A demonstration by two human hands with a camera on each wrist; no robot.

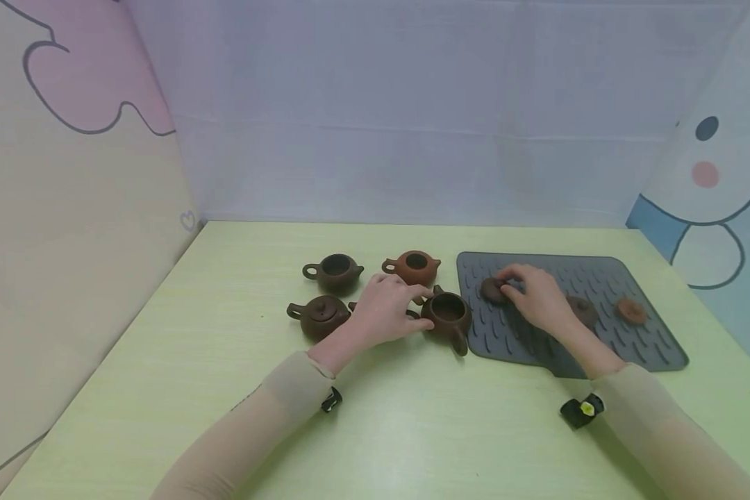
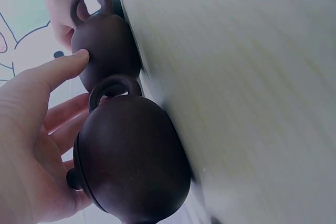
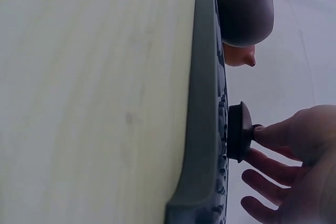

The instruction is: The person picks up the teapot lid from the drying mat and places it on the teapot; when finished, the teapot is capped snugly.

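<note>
At the table's middle stands an open, dark brown teapot (image 1: 448, 310), its handle turned toward me. My left hand (image 1: 384, 309) holds it by the left side, thumb at the rim and forefinger near the spout. Under that hand, mostly hidden in the head view, is a lidded teapot (image 2: 131, 156). On the grey mat (image 1: 540, 267) my right hand (image 1: 540, 302) pinches the knob of a dark teapot lid (image 3: 239, 132) between thumb and finger. The lid's flat underside is close over the mat's ridges.
A lidded teapot (image 1: 320, 318) stands left of my left hand. Behind are an open dark teapot (image 1: 337, 281) and a reddish-brown open one (image 1: 415, 271). Farther right on the mat lie a dark lid (image 1: 582, 311) and a reddish lid (image 1: 632, 311).
</note>
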